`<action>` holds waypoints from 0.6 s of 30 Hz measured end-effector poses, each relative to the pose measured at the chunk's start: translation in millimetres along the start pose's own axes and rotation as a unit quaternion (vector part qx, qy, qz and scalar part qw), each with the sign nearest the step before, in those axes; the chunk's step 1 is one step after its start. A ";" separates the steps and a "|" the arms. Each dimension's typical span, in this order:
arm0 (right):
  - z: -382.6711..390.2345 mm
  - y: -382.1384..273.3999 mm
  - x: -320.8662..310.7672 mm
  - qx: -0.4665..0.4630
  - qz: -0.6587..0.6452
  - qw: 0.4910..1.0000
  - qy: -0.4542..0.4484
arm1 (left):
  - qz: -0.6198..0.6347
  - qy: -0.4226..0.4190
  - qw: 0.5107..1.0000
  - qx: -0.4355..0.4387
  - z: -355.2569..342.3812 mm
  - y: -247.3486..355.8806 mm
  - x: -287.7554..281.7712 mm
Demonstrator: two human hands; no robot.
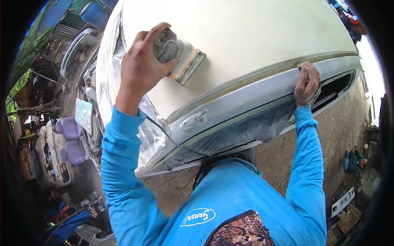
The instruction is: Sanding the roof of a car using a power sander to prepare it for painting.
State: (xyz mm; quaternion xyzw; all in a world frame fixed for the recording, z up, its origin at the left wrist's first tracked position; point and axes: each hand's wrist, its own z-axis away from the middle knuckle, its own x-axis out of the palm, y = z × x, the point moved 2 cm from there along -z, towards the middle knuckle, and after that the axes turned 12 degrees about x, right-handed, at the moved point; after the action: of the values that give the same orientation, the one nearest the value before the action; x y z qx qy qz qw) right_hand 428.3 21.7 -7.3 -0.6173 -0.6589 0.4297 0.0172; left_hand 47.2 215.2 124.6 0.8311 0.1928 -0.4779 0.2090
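Observation:
My left hand (143, 61) is closed around the dark top of an orbital sander (180, 55) with a grey and orange body. Its flat pad rests on the pale, dull car roof (254, 37). A dark power cord (170, 138) trails from under my left wrist across the car's side. Further right, my right hand (307, 84) is curled over the roof edge above the side windows, its fingers bent against the grey roof rail (262, 84). Plastic film (238, 123) covers the side window below, and more wrinkled film (152, 127) covers the windscreen area.
Purple car seats (73, 135), a blue barrel (95, 15) and assorted car parts stand on the left. A crouching or seated person (353, 160) is on the right, near a loose white bumper (342, 201). Bare dirt ground (275, 158) lies beside the car.

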 end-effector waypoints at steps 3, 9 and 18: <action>0.0 0.8 -0.2 -0.010 0.007 1.000 -0.001 | -0.004 -0.006 0.999 -0.038 10.7 -16.7 -7.9; 1.4 3.9 2.0 -0.004 -0.002 1.000 0.005 | 0.023 0.012 0.998 -0.057 60.4 6.6 -25.7; 2.1 4.2 1.5 0.013 0.000 1.000 -0.001 | 0.048 -0.023 0.997 -0.052 55.1 40.7 -16.6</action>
State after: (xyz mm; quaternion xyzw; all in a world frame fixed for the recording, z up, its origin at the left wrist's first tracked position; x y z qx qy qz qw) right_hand 430.2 21.3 -11.9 -0.6163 -0.6536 0.4387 0.0246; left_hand 21.2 149.8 120.6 0.8164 0.1722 -0.4753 0.2792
